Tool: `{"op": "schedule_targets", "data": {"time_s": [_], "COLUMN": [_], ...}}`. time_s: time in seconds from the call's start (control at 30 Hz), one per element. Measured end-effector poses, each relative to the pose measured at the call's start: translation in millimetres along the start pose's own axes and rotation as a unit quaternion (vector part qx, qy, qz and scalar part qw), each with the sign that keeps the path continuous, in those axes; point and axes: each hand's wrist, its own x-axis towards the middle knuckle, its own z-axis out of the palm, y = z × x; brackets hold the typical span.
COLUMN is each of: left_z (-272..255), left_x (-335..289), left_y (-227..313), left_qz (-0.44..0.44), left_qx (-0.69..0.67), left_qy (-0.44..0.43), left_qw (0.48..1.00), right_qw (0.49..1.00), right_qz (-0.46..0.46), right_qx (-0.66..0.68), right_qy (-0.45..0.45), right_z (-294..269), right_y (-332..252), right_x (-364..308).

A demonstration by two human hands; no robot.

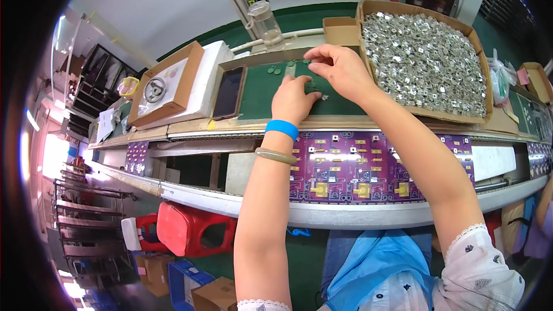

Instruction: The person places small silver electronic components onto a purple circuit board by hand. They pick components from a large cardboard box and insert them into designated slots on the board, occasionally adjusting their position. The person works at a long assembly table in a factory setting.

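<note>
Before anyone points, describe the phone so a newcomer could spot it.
Start at the big carton of metal pieces and go left across the green surface, past the right hand and left hand. At the surface's left end, beside white foam, lies the phone. Its dark rectangular face sets it apart from the small round green pieces.

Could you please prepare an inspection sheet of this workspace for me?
Surface: green worktop, partly covered.
Job's things: small green round pieces near the hands; purple circuit board nearer the person.
Clutter: phone lying at left; clear jug behind.
Hands: left hand and right hand over the worktop, fingers bent; grip unclear.
Cables: nothing clearly seen.
Surroundings: open cardboard box of metal parts at right; red stool lower left.
</note>
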Motion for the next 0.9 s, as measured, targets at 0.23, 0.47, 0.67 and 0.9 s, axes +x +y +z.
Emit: {"op": "schedule_targets", "data": {"time_s": [0.23, 0.47, 0.67, 0.9], "left_z": [25, 31, 27, -34], "left_x": [19, 16, 26, -24], "left_y": [1, 1, -11, 51], "left_qz": [0.048, 0.099, 0.081, -0.153], "left_qx": [0.002, 0.134, 0.181, -0.681], "left_qy": [0.041, 0.043, 0.053, 0.016], "left_qw": [0.998, 0.985, 0.979, 0.716], "right_qw": [0.984, 0.971, 0.954, 0.946], "right_qz": [-0.144, -0.066, 0.011, 0.073], "right_qx": [-0.082, -0.226, -0.299, -0.316], "right_qy": [-0.060, -0.049, -0.014, -0.002], "right_z": [-77, -173, -223, -254], "right_y": [-66, -57, -50, -44], "right_x": [-96, -191, -253, -328]}}
